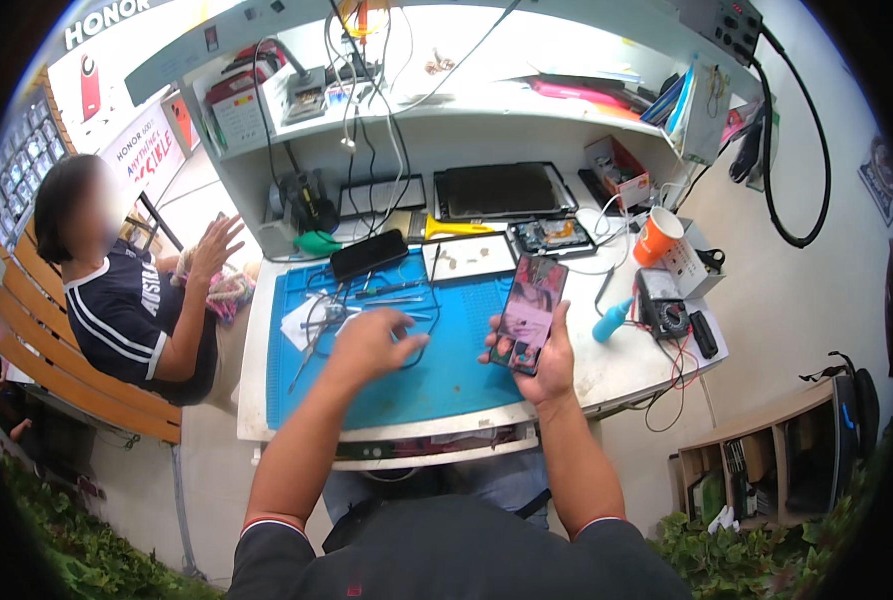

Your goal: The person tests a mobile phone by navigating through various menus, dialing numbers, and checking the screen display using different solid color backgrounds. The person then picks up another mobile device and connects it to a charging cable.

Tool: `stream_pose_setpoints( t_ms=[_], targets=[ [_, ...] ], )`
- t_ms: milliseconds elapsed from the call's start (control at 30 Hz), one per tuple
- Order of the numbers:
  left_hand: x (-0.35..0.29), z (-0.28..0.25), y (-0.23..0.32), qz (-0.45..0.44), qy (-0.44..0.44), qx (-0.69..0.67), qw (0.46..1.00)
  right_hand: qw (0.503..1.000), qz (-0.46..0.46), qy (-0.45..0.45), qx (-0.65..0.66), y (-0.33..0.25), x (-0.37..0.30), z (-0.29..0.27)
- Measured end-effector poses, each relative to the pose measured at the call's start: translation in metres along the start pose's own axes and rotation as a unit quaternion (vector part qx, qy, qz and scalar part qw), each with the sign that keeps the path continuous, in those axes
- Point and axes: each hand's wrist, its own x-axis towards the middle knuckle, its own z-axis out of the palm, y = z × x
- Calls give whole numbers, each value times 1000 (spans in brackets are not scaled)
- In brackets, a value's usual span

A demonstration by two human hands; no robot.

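My right hand (549,368) holds up a smartphone (528,312) with its screen lit, showing a picture of a person. My left hand (375,343) is over the blue work mat (427,385), its fingers loosely bent and the thumb apart, with nothing visible in it. Near that hand lie several thin repair tools (312,345), a looped black cable (439,310) and a white sheet (302,322). Beyond them a phone with a dark screen (369,255) rests at the mat's far edge, beside a white tray (472,258) with small parts.
An opened device (552,237) and a dark tablet-sized panel (507,190) lie at the back. On the right stand an orange cup (658,236), a light-blue bottle (613,320) and a multimeter (664,303). Another person (142,290) sits at the left on a wooden bench (77,365).
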Motion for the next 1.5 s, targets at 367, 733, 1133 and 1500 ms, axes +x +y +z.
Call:
stream_pose_setpoints(
  t_ms=[367,733,1133,1500],
  targets=[
    [16,32,-4,69,65,-2,995,1000,-10,16,-23,6,0,-6],
    [-70,-56,-26,53,-26,-29,998,996,-68,55,-5,-9,9,9],
    [-2,41,-3,37,45,-68,996,984,-40,145,96,11,38,38],
    [-24,34,40,-63,-95,-481,869,989,-26,98,106,31,32,57]
  ],
)
